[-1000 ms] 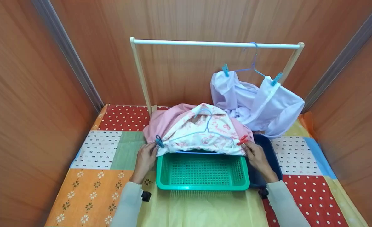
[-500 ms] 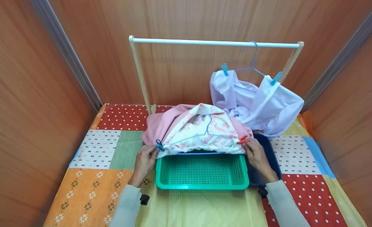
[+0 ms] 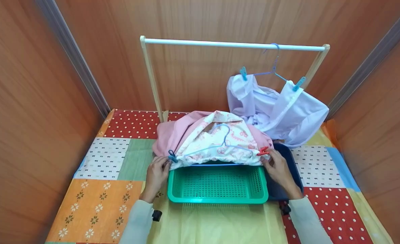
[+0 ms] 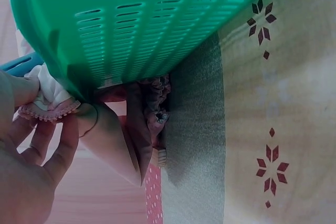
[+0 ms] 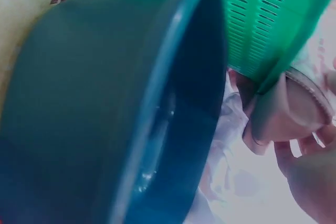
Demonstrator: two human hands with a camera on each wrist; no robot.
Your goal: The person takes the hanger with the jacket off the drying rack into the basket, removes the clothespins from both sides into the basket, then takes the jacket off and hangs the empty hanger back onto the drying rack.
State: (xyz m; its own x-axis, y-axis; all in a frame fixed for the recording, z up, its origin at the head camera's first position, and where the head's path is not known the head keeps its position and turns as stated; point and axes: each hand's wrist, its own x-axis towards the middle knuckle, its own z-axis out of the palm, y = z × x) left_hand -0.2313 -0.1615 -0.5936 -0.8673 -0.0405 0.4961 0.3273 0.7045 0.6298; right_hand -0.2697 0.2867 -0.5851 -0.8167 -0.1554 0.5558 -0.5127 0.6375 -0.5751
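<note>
Centre frame, the printed garment (image 3: 237, 136) drapes over the far side of the green basket (image 3: 218, 200). The left hand (image 3: 157, 174) pinches its edge beside the blue clip (image 3: 172, 157), the right hand (image 3: 278, 169) beside the red clip (image 3: 262, 151), probably keeping it taut.

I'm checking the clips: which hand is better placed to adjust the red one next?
Right hand, likely: it holds the garment by the red clip; the left hand pinches the opposite end.
</note>
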